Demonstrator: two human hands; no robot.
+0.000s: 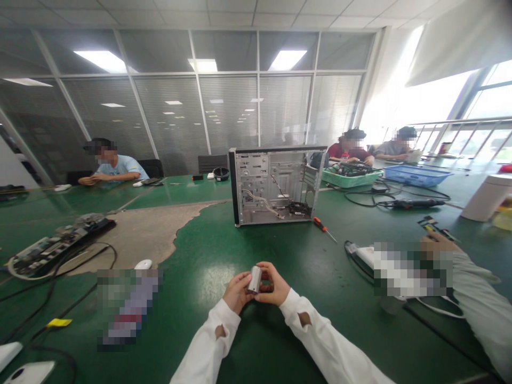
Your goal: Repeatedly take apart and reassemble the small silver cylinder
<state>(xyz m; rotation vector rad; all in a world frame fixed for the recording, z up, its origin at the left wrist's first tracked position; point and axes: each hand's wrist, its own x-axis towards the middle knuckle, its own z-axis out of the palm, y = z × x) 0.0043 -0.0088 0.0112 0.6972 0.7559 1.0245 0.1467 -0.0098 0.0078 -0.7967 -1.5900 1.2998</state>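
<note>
Just above the green table [208, 266], both my hands hold a small silver cylinder [255, 279] with a smooth, shiny side. My left hand [237, 292] has its fingertips against the cylinder's left side. My right hand [274, 287] curves around it from the right, thumb and fingers closed on it. The cylinder stands nearly upright, and its lower end is partly hidden by fingers. Beyond my hands stands an opened computer case [276, 186], its metal inside and loose cables showing. An orange-handled screwdriver [323, 228] lies by the case's lower right corner.
A person's hand [438, 245] at the right holds a small part. Green [352, 180] and blue [418, 174] baskets stand behind, near a corded black tool [418, 204]. Circuit boards [60, 242] and cables lie left. Co-workers sit along the far side.
</note>
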